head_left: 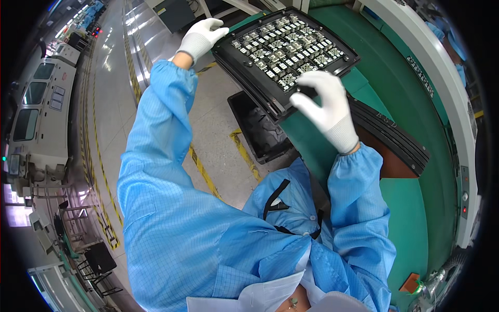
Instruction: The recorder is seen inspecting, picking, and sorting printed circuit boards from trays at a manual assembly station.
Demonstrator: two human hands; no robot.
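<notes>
A black fixture tray (249,78) stands at the top centre, its grid filled with several small circuit boards and silver parts. My left hand (202,39), in a white knitted glove, is at the tray's far left corner. Its fingers are apart at the rim; whether they touch it I cannot tell. Over the tray's near right edge hovers my right hand (326,106), gloved in white too, with thumb and fingers spread in a curve and nothing visible between them.
Below the tray, a black crate (244,112) holds grey pieces. To the right, a black ridged slab (390,127) lies on a green worktop (410,208), beside a white machine frame (442,57). Yellow-black tape (205,171) marks the floor. White machines (49,104) line the left.
</notes>
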